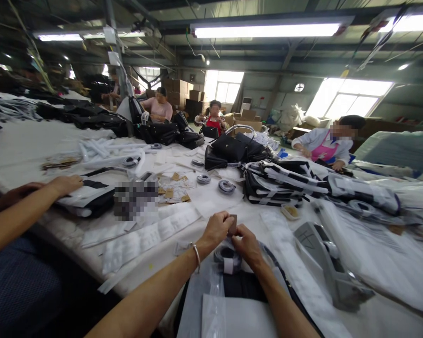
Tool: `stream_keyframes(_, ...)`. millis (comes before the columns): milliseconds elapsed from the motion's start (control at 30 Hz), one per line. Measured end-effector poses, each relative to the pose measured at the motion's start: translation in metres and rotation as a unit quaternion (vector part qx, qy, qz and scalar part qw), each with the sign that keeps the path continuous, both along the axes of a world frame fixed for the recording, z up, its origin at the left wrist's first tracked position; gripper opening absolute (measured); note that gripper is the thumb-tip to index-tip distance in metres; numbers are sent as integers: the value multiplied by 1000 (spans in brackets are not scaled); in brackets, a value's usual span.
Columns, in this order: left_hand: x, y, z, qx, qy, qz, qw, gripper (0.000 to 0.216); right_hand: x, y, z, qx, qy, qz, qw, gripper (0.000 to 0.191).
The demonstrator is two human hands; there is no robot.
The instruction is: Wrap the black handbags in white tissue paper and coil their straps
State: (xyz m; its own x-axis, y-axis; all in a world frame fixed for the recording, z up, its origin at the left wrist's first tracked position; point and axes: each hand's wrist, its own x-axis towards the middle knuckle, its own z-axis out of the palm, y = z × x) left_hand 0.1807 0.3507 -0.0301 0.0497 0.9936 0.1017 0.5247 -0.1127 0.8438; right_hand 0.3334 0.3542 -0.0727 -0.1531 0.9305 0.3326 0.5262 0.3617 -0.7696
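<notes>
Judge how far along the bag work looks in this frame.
Done: black bags stand finished mid-table. In hand: left hand and right hand pinch a small brown tag above a tape roll. Left: the striped pile lies untouched.

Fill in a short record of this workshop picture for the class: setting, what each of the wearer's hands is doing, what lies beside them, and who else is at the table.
Setting: large white work table in a workshop
Left hand: pinching a small brown tag
Right hand: grip on the same tag, fingertips meeting the left
Below the hands: roll of tape on a black bag
To the right: grey tool
Co-worker's hand: resting on a wrapped black bag
Others: several people seated at the far side
</notes>
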Motion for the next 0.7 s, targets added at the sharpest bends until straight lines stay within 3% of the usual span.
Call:
stream_keyframes(167,-11,-1,-8,-10,16,-12,1000,15,4,3,-3,-32,-35,6,999,19)
stream_keyframes(267,-22,-1,-16,-18,24,-32,999,5,11,5,7,-62,-53,27,996,23)
stream_keyframes(433,-36,12,-15,-20,40,7,999,5,17,-5,56,-77,-114,136,981,16)
stream_keyframes(533,-41,26,-12,-17,54,40,998,5,17,-21,80,-67,-240,225,942,26)
stream_keyframes(600,-42,34,-12,-13,67,74,995,7,15,-31,81,-40,-285,257,923,34)
stream_keyframes(700,-42,40,-17,-9,86,106,991,13,12,-40,65,25,-292,265,918,40)
